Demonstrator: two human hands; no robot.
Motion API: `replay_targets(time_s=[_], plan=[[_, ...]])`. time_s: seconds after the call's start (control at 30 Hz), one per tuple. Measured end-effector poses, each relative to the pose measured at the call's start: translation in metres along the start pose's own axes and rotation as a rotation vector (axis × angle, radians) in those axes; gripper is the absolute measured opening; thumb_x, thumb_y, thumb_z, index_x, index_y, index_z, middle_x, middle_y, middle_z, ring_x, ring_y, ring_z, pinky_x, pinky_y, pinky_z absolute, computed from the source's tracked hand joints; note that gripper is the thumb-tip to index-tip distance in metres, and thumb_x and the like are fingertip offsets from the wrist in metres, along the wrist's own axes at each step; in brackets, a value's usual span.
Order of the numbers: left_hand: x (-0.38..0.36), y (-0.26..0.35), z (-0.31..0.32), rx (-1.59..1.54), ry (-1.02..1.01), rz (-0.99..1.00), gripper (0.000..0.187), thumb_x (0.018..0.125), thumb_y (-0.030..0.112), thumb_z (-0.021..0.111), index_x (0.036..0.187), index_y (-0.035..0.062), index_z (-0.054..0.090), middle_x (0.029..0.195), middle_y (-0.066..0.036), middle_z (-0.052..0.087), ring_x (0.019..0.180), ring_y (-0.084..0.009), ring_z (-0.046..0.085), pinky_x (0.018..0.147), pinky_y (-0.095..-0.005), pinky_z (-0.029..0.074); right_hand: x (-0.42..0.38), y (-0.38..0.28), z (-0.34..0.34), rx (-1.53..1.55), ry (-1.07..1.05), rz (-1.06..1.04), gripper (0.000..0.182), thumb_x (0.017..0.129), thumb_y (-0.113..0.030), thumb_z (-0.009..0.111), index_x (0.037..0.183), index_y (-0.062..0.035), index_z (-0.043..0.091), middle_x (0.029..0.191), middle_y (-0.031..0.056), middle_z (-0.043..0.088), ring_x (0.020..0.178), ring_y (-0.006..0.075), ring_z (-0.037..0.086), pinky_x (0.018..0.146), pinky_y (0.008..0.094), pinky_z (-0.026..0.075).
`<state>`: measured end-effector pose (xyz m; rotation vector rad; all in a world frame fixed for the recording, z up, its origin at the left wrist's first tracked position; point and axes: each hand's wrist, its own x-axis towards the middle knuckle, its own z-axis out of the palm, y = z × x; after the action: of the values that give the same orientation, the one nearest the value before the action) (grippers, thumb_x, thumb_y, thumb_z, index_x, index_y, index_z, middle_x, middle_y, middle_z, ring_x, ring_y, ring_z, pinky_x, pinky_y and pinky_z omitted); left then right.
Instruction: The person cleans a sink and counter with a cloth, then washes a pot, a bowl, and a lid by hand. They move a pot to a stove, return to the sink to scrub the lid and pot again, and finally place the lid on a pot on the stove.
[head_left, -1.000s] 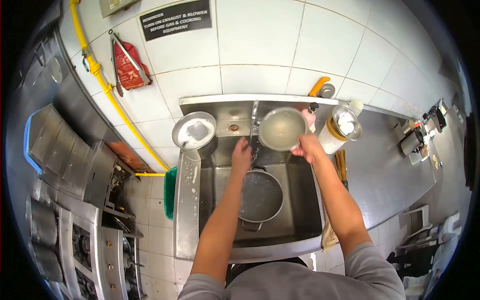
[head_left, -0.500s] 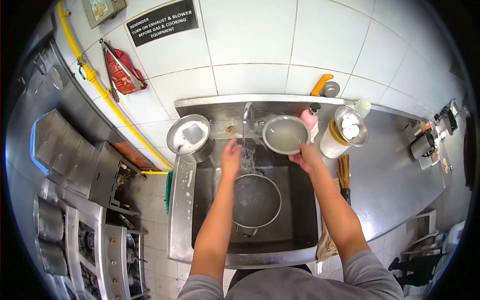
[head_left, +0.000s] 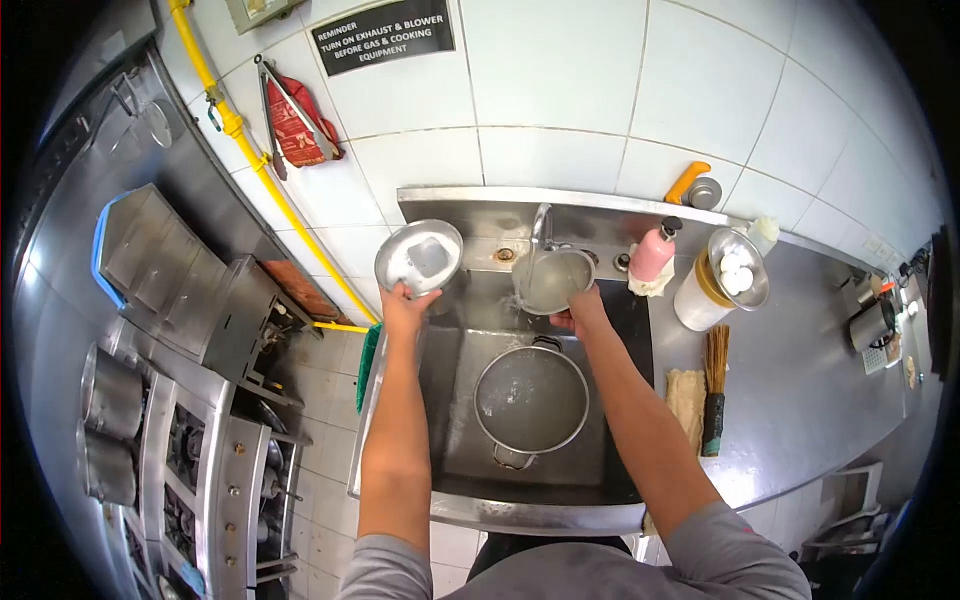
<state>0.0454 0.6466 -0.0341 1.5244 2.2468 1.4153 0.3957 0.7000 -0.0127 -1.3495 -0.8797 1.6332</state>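
I stand at a steel sink (head_left: 620,470). My right hand (head_left: 580,311) grips the rim of a small steel bowl (head_left: 552,280), tilted under the faucet (head_left: 541,225). My left hand (head_left: 405,304) is at the near rim of a soapy steel bowl (head_left: 418,257) with a sponge in it, at the sink's left corner. A large steel pot (head_left: 531,399) with water in it sits in the basin below both hands.
A pink soap bottle (head_left: 654,251), a steel container of eggs (head_left: 726,274) and a small broom (head_left: 714,390) stand on the counter to the right. A stove (head_left: 190,470) is at the left. Tongs and a red cloth (head_left: 297,125) hang on the tiled wall.
My left hand moved left from the faucet stream to the soapy bowl. My right hand brought the small bowl down and left, under the faucet.
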Motion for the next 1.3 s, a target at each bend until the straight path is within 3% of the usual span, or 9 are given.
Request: replay_targets(time_s=[0.13,0.23,0.53,0.63,0.8,0.97,1.07,1.17,1.3], plan=[[-0.031,-0.005,-0.019,-0.136,0.166,0.116,0.059,0.055,0.029,0.094,0.072,-0.0003,0.046,0.105,-0.024,0.053,0.093,-0.0361,0.053,0.085,-0.0423,0.046,-0.02,-0.004,0.024,0.163,0.066,-0.01,0.039,0.087,-0.001,0.042,0.126,-0.0029,0.043,0.101,0.0176,0.06,0.077,0.0258,0.065,0.061,0.0394,0.06],[-0.058,0.015,-0.062,-0.193,0.105,-0.023,0.054,0.059,0.023,0.092,0.073,0.0004,0.046,0.104,-0.019,0.055,0.094,-0.0338,0.054,0.084,-0.0385,0.045,-0.017,0.024,0.013,0.327,-0.004,0.093,0.039,0.087,-0.001,0.042,0.126,-0.0019,0.042,0.098,0.0167,0.059,0.076,0.0267,0.065,0.06,0.0396,0.06],[-0.135,0.024,-0.189,-0.121,0.189,-0.057,0.045,0.061,0.007,0.089,0.074,0.0032,0.046,0.102,-0.009,0.054,0.097,-0.0237,0.051,0.088,-0.0311,0.04,-0.014,0.075,0.042,0.107,0.027,0.059,0.048,0.087,-0.003,0.044,0.134,-0.0081,0.034,0.102,0.0183,0.059,0.067,0.0263,0.065,0.05,0.036,0.059],[-0.161,0.016,-0.23,-0.102,0.218,-0.105,0.046,0.055,0.008,0.092,0.074,0.0031,0.051,0.123,-0.022,0.057,0.127,-0.0348,0.048,0.1,-0.038,0.038,-0.005,0.053,0.075,-0.006,0.009,-0.001,0.061,0.086,-0.004,0.046,0.144,-0.0132,0.025,0.113,0.0201,0.058,0.063,0.0265,0.064,0.048,0.0364,0.058],[-0.202,0.017,-0.285,-0.068,0.267,-0.157,0.045,0.056,0.005,0.091,0.076,0.0038,0.051,0.125,-0.016,0.054,0.111,-0.0277,0.055,0.085,-0.0336,0.047,0.033,0.034,0.126,-0.19,-0.061,-0.137,0.08,0.083,-0.002,0.045,0.154,-0.0215,0.012,0.127,0.0217,0.053,0.059,0.0289,0.063,0.047,0.0385,0.058],[-0.242,0.012,-0.316,-0.103,0.329,-0.189,0.044,0.058,0.003,0.089,0.077,0.004,0.049,0.128,-0.013,0.052,0.093,-0.0175,0.058,0.063,-0.0239,0.048,0.022,0.012,0.161,-0.464,-0.079,-0.175,0.081,0.08,0.002,0.046,0.154,-0.0092,0.016,0.126,0.0248,0.057,0.063,0.0333,0.068,0.048,0.0398,0.058],[-0.261,0.012,-0.327,-0.102,0.346,-0.207,0.045,0.057,0.002,0.089,0.077,0.0037,0.049,0.129,-0.013,0.051,0.095,-0.0186,0.057,0.069,-0.0258,0.048,0.013,0.017,0.173,-0.589,-0.125,-0.287,0.08,0.083,-0.002,0.048,0.154,-0.0091,0.014,0.112,0.0287,0.062,0.054,0.0288,0.065,0.05,0.0382,0.058],[-0.271,0.021,-0.33,-0.081,0.349,-0.151,0.042,0.061,0.001,0.085,0.079,0.0055,0.047,0.1,-0.004,0.05,0.09,-0.0171,0.051,0.08,-0.0279,0.041,-0.005,0.025,0.179,-0.675,-0.177,-0.369,0.078,0.083,-0.003,0.049,0.154,-0.0087,0.017,0.117,0.031,0.06,0.054,0.0286,0.066,0.053,0.0383,0.058],[-0.289,0.027,-0.326,-0.135,0.368,-0.243,0.042,0.061,0.003,0.085,0.079,0.005,0.047,0.104,-0.006,0.052,0.096,-0.0199,0.051,0.085,-0.0287,0.04,-0.032,0.025,0.18,-0.76,-0.259,-0.429,0.076,0.082,-0.002,0.049,0.153,-0.0081,0.021,0.123,0.0315,0.058,0.053,0.0281,0.066,0.057,0.037,0.058]])
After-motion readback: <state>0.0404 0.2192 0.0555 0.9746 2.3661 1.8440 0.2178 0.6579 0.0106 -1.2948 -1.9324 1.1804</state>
